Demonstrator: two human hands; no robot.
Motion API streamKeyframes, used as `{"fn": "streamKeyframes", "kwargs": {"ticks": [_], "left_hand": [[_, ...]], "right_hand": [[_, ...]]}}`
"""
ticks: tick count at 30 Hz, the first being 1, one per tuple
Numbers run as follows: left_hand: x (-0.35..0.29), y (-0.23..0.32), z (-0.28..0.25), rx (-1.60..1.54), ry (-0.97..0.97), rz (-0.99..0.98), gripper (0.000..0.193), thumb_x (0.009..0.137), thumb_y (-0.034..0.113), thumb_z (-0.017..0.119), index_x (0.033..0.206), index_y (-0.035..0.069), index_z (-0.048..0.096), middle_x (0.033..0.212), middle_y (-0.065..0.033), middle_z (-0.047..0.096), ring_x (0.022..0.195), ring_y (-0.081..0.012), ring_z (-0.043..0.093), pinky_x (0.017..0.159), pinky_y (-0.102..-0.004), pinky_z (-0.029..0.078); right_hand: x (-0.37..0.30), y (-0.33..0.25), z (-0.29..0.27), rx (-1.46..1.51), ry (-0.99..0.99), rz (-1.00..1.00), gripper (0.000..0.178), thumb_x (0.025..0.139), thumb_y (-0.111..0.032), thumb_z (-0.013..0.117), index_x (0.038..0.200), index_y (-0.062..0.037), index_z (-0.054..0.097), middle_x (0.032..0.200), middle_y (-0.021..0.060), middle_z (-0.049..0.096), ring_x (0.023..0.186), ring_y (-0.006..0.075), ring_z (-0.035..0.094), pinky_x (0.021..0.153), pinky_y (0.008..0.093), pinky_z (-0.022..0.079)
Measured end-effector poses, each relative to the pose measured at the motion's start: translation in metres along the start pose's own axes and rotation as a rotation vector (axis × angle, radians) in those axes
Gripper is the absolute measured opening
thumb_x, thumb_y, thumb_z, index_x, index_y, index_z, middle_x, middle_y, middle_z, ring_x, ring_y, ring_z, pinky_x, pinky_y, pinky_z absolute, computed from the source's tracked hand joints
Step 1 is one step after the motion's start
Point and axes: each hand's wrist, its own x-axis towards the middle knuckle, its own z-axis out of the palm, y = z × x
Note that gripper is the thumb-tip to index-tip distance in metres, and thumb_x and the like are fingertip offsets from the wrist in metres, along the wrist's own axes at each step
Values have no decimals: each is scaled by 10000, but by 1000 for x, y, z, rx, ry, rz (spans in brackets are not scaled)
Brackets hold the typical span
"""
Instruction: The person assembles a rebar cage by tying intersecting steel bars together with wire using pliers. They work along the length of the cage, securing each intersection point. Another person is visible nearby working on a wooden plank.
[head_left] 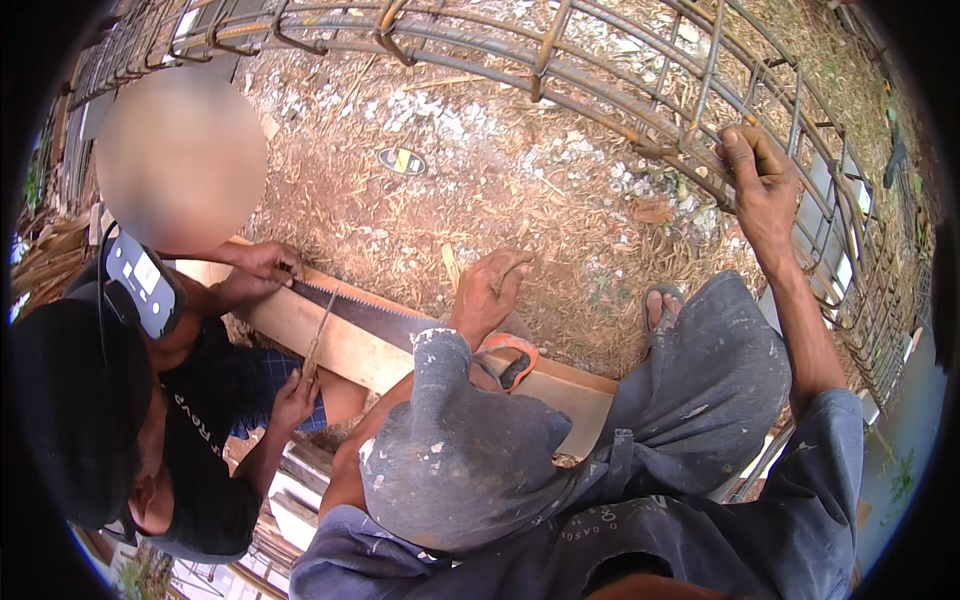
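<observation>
One handsaw (375, 320) with an orange handle (509, 342) is laid lengthwise along a pale wooden board (340, 350), its toothed blade pointed toward a co-worker in a black top (205, 455) at left, its handle partly hidden beside the wearer's bent knee. The left hand (490, 290) is held just beyond that knee, near the handle end of the saw; its fingers are curled loosely inward, and whether anything is gripped or touched by them cannot be told. The right hand (762, 190) is raised well apart, its fingers bent and clamped on a bar of a rusty rebar cage (590, 75), which is curved by the lens across the upper right. By the co-worker's lower hand (293, 402) a slim file (321, 332) is held, its far end at the saw's teeth, while the co-worker's upper hand (265, 268) is placed by the far end of the blade. Grey trousers (460, 470) flecked with paint are worn over the wearer's spread knees, and a sandaled foot (656, 308) is seen between the right knee and the ground (590, 235), where straw and pale chips are strewn around a small oval label (402, 161).
</observation>
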Motion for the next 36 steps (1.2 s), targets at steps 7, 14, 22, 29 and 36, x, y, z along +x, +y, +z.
{"fn": "streamKeyframes", "kwargs": {"ticks": [7,14,22,29,36], "left_hand": [[105,122,-15,-159,-153,393,212,920,137,622,1087,31,697,986,-145,705,898,-238,677,781,-333,528],[111,239,44,-858,-286,30,436,949,377,566,1104,-30,593,845,-65,590,803,-166,566,683,-297,468],[85,214,82,-1188,-272,-127,162,937,156,552,909,-1,581,703,-43,539,592,-123,511,530,-271,416],[101,228,103,-1328,-83,-44,143,912,138,557,859,9,590,656,-31,518,538,-102,450,465,-289,356],[137,316,96,-997,-37,-25,152,881,88,541,853,-44,610,807,-237,644,784,-342,661,707,-425,498]], "right_hand": [[-23,-79,-59,-813,159,-389,145,885,-208,678,871,-74,732,833,49,711,750,167,535,782,354,390],[-90,-115,-60,-831,-122,-535,39,789,-70,693,777,-51,662,652,47,577,725,229,505,802,402,348],[-143,-117,-46,-847,-326,-742,87,718,-29,694,759,-31,617,652,78,540,776,261,531,1024,524,328],[-157,-115,-55,-877,-329,-771,104,726,-52,689,782,-18,609,654,70,487,803,252,519,1076,548,301],[-174,-130,-100,-987,-257,-524,129,723,-66,695,836,-20,652,678,77,525,896,294,557,1122,600,210]]}}
